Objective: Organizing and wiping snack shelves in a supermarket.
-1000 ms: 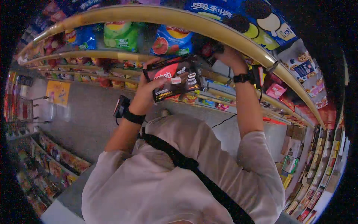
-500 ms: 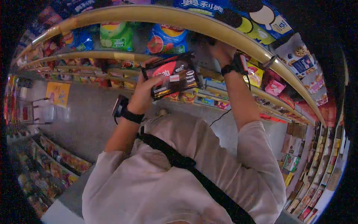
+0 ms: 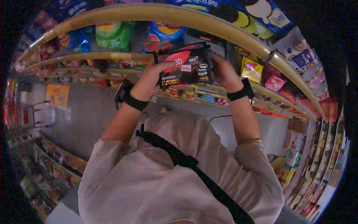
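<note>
A black snack packet (image 3: 194, 76) with a red patch and a small white label is held up in front of the shelf. My left hand (image 3: 152, 77) grips its left end, the thumb lying across the front. At the packet's right end is my right hand (image 3: 226, 72), closed around that edge with its fingers mostly hidden behind. Dark wrapper edges show along the packet's top, and whether a second packet lies behind it I cannot tell. Each wrist wears a black strap.
A curved tan shelf edge (image 3: 149, 10) runs above my hands. Under it stand a green chip bag (image 3: 112, 36) and a blue chip bag (image 3: 163, 36). Yellow (image 3: 252, 70) and pink (image 3: 275, 83) packets sit to the right. An orange floor sign (image 3: 57, 96) lies at the left.
My right hand has come back from the shelf to the packet's right end. My left hand has moved the packet slightly right and up.
</note>
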Demonstrator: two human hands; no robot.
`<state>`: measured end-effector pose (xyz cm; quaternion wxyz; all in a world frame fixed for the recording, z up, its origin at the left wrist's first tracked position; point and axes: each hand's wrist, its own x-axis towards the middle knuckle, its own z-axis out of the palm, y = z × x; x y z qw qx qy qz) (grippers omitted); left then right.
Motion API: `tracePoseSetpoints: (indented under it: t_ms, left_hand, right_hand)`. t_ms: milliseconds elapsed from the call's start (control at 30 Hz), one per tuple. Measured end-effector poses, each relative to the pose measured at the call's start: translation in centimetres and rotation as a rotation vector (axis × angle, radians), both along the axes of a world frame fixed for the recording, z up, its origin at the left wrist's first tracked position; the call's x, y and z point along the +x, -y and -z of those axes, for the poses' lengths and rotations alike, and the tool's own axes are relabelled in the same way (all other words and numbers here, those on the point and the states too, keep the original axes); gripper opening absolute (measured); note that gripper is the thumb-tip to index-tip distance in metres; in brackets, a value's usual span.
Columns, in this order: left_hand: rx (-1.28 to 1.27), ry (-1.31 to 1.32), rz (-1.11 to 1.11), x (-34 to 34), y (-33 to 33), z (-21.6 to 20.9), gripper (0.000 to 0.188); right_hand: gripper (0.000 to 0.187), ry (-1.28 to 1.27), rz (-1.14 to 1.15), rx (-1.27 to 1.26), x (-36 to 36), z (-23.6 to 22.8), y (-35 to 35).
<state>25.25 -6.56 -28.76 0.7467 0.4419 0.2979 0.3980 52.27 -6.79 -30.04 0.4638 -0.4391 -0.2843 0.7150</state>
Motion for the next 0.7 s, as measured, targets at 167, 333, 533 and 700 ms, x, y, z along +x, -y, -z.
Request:
tracePoseSetpoints:
  t_ms: [167, 333, 533, 700]
  left_hand:
    - [-0.235, 0.181, 0.043, 2.0, -1.3, -0.7, 0.049]
    - [-0.024, 0.046, -0.005, 3.1, -1.7, -1.2, 0.046]
    - [-0.301, 0.0, 0.07, 3.5, -2.5, -0.6, 0.042]
    - [-0.341, -0.039, 0.12, 3.2, -2.5, 3.3, 0.042]
  right_hand:
    - [0.031, -0.036, 0.184, 0.022, 1.2, -0.7, 1.2]
    - [0.029, 0.106, 0.277, 0.076, 2.3, -0.4, 1.7]
    - [0.031, 0.276, 0.308, 0.543, 3.6, 1.4, 0.2]
    - [0.036, 0.724, 0.429, 0.571, 6.8, 4.1, -3.9]
